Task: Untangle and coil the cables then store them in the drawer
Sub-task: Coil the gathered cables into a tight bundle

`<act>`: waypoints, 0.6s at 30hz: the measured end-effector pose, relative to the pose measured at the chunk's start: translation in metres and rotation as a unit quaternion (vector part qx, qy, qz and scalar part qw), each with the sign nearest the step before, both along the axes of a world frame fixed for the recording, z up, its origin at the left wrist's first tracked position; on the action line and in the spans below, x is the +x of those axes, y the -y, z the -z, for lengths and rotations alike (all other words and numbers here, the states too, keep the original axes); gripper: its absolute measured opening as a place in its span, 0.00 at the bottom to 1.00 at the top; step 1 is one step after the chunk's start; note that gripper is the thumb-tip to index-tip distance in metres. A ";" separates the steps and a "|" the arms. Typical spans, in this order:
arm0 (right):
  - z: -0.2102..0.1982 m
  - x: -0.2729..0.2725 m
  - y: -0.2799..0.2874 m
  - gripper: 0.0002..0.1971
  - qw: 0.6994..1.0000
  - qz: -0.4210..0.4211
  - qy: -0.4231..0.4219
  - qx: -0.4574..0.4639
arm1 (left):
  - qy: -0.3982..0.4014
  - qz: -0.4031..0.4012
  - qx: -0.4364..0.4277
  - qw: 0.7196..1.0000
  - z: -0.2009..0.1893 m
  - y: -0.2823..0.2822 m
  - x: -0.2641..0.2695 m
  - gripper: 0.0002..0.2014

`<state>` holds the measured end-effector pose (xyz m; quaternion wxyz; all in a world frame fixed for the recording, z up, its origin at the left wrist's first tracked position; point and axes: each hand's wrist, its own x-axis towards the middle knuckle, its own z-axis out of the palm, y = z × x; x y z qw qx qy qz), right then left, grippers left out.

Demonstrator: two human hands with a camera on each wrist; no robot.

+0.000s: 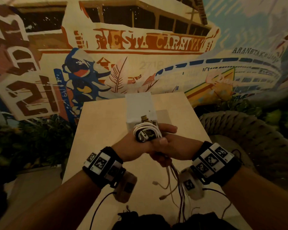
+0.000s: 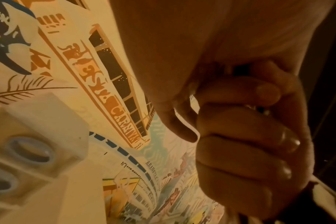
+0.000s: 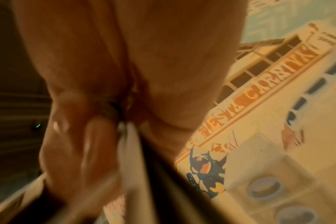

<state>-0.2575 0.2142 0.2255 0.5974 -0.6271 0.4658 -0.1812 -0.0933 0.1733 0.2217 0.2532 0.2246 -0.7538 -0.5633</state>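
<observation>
Over the table, my left hand grips a coil of white and black cables with metal plugs sticking out of its top. My right hand lies against it, thumb by the coil, and grips the loose strands that hang down toward the near edge. The white drawer unit stands just behind the hands; I cannot see whether a drawer is open. In the left wrist view, curled fingers fill the right side. The blurred right wrist view shows white and dark strands running out of my right hand.
The light wooden table is narrow and stands against a painted mural wall. A woven rope chair is close on the right, and plants are on the left. The drawer unit has round ring pulls.
</observation>
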 end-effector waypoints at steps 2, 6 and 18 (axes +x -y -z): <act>-0.002 -0.001 -0.002 0.12 0.998 0.022 0.046 -0.023 | -0.031 -0.016 -0.005 0.999 -0.003 0.002 0.000 0.25; 0.004 0.003 -0.002 0.04 0.995 0.018 0.047 -0.083 | -0.100 -0.022 0.048 0.994 -0.006 0.008 0.005 0.09; 0.028 -0.027 -0.016 0.18 0.989 0.052 -0.131 -0.051 | -0.038 -0.187 0.004 0.982 0.004 0.024 0.021 0.16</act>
